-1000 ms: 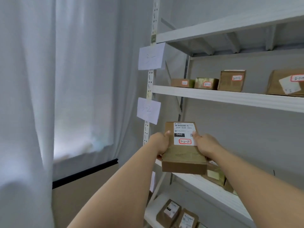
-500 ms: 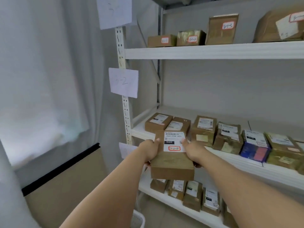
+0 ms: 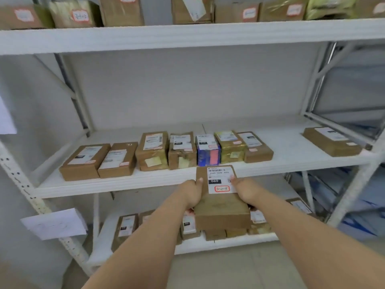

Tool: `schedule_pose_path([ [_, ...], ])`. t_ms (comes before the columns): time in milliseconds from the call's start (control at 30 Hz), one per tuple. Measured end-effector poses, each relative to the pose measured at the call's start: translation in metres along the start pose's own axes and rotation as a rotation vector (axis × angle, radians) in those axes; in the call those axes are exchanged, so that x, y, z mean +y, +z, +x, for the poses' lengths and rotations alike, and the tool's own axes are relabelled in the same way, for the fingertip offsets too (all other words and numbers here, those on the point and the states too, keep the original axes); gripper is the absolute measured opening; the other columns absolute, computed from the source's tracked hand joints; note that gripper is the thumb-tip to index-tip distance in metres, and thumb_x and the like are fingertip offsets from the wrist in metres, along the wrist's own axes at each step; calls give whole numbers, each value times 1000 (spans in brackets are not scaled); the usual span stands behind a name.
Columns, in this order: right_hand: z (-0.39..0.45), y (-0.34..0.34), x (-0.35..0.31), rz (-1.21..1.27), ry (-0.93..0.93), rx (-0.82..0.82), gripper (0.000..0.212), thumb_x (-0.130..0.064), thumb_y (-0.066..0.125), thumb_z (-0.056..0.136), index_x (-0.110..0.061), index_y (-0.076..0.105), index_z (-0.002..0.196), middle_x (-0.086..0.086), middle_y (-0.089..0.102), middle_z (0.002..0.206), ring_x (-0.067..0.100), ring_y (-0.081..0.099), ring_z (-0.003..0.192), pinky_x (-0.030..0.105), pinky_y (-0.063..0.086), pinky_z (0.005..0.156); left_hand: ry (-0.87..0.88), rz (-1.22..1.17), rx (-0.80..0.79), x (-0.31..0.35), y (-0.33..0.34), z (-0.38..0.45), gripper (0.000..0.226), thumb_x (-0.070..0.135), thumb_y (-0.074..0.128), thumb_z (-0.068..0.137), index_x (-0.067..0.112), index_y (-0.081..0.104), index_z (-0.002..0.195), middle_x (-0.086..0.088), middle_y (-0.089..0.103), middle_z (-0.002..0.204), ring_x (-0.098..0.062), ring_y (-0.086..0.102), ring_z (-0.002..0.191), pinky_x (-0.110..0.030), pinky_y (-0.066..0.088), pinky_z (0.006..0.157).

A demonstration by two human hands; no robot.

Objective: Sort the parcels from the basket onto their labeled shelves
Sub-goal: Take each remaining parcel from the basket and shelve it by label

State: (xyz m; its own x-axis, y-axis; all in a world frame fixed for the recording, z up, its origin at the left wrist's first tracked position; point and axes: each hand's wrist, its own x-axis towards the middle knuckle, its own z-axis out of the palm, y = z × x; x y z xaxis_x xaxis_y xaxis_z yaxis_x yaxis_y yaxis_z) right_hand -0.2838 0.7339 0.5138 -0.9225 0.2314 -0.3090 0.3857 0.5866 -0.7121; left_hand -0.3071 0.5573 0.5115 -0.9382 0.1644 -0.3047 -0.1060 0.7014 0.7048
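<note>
both the left hand [image 3: 192, 192] and right hand [image 3: 246, 190] grip a brown cardboard parcel [image 3: 221, 207] at the middle shelf [image 3: 145, 180] front edge; placement underway, next likely sliding it into the open gap.

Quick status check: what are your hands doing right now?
Left hand and right hand grip the brown parcel. Held before the middle shelf. Parcel row fills shelf ahead.

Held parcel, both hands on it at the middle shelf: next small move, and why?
Probably carry the parcel forward and right onto the middle shelf, into the bare gap right of the parcel row. Left hand and right hand hold it just before the shelf edge.
</note>
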Motion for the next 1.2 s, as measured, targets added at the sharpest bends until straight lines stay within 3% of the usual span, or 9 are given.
schedule_pose_path([
  [100, 7, -39, 37, 25, 49, 20, 58, -49, 23, 103, -8, 59, 124, 15, 60, 121, 30, 56, 111, 34, 43, 95, 24, -18, -78, 37, 39, 16, 57, 46, 21, 102, 3, 50, 124, -17, 60, 99, -24, 63, 63, -22, 44, 34],
  [133, 11, -53, 49, 19, 74, 25, 58, -50, 23, 103, -9, 61, 117, 15, 62, 118, 30, 59, 109, 34, 45, 93, 35, -12, -95, 51, 50, 21, 56, 46, 22, 103, 2, 51, 122, -14, 59, 91, -24, 63, 62, -20, 42, 32],
  [233, 28, -95, 84, 112, 173, -5, 55, -54, 28, 101, -11, 61, 92, 4, 63, 76, 17, 61, 61, 21, 48, 50, 27, 31, -156, 94, 82, 35, 55, 46, 21, 103, 3, 52, 120, -11, 59, 80, -20, 61, 54, -20, 43, 34],
  [367, 53, -158, 117, 175, 222, -56, 49, -56, 32, 99, -14, 56, 94, 11, 63, 84, 25, 61, 73, 26, 48, 64, -23, 22, -239, 150, 119, 52, 59, 47, 20, 102, 2, 54, 119, -18, 70, 94, -23, 67, 63, -28, 57, 51],
  [500, 76, -218, 140, 187, 206, 1, 50, -58, 32, 98, -16, 58, 88, 4, 64, 68, 18, 61, 57, 19, 46, 47, 52, 28, -186, 202, 154, 71, 60, 44, 17, 103, 2, 49, 131, -16, 69, 86, -19, 63, 55, -25, 54, 50],
  [700, 108, -258, 171, 205, 97, 42, 56, -62, 38, 94, -11, 59, 102, 10, 67, 91, 25, 67, 78, 30, 52, 58, 163, 114, 1, 245, 193, 98, 58, 43, 17, 103, 2, 54, 121, -19, 65, 89, -23, 61, 61, -25, 47, 47],
  [900, 142, -271, 182, 318, -1, 85, 60, -56, 57, 89, -17, 42, 132, 4, 60, 120, 24, 61, 103, 43, 54, 86, 233, 85, 215, 267, 214, 145, 52, 41, 23, 103, 0, 48, 122, -21, 61, 114, -33, 58, 103, -31, 39, 73],
  [1067, 188, -282, 173, 283, -19, 131, 64, -59, 54, 88, -19, 39, 136, 1, 57, 118, 21, 59, 99, 31, 49, 63, 248, 108, 301, 286, 209, 197, 49, 39, 24, 104, 0, 51, 117, -19, 61, 111, -28, 53, 90, -32, 38, 72],
  [1200, 243, -288, 154, 105, -67, 295, 60, -58, 48, 92, -13, 46, 131, 6, 61, 120, 22, 56, 99, 34, 45, 80, 261, 246, 326, 286, 188, 250, 30, 21, 34, 103, 0, 54, 112, -19, 60, 115, -33, 56, 104, -33, 39, 75],
])
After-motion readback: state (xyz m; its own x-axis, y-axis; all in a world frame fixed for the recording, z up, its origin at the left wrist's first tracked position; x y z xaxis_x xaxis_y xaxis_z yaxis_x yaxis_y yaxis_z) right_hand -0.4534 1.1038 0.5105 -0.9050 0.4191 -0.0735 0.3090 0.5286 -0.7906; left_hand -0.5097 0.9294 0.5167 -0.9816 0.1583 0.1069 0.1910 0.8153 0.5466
